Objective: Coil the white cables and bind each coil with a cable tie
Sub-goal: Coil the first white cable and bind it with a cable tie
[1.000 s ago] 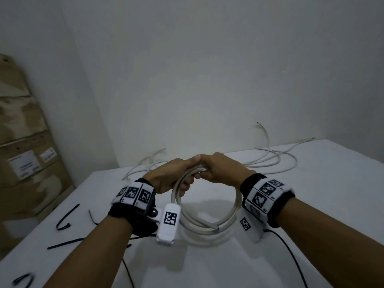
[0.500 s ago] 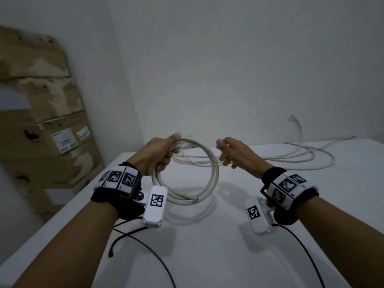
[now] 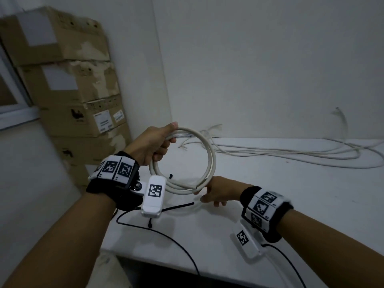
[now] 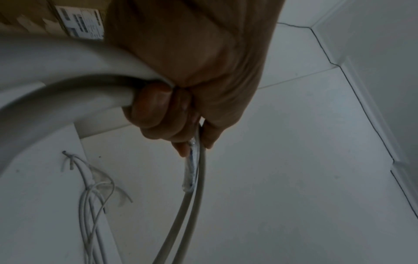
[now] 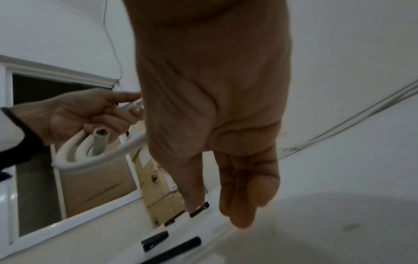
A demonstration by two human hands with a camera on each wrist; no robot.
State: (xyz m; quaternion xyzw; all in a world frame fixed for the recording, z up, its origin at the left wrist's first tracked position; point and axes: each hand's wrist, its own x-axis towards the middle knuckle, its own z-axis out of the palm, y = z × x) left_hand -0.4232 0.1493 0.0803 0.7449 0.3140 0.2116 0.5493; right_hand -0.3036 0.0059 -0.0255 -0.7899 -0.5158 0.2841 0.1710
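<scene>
- The left hand [image 3: 152,143] is raised over the table's near-left corner, fingers curled round the top of the coiled white cable [image 3: 209,161] with the thumb lying along it; the coil hangs upright from that fist, its lower arc above the white table [image 3: 291,204]; the left wrist view shows two strands leaving the fist side by side, one with a stripped, clear-sheathed end
- The right hand [image 3: 216,192] is low, just under the coil's bottom edge, fingers straight and slack, reaching down toward a black cable tie [image 3: 178,206] lying on the table; it holds nothing; whether a fingertip touches the tie I cannot tell; in the right wrist view further black ties [image 5: 172,244] lie near the table edge
- Against the picture half a second ago: the right hand, then level with the coil and just beside it, has dropped beneath it; the left hand has kept its hold and lifted the coil higher; the head has turned left, so more of the stacked cardboard boxes [image 3: 68,84] shows
- The near table edge runs close below both wrists; the boxes stand beyond the left edge; loose white cables [image 3: 291,154] sprawl along the back by the wall, well apart from the hands; the table's middle and right lie bare
</scene>
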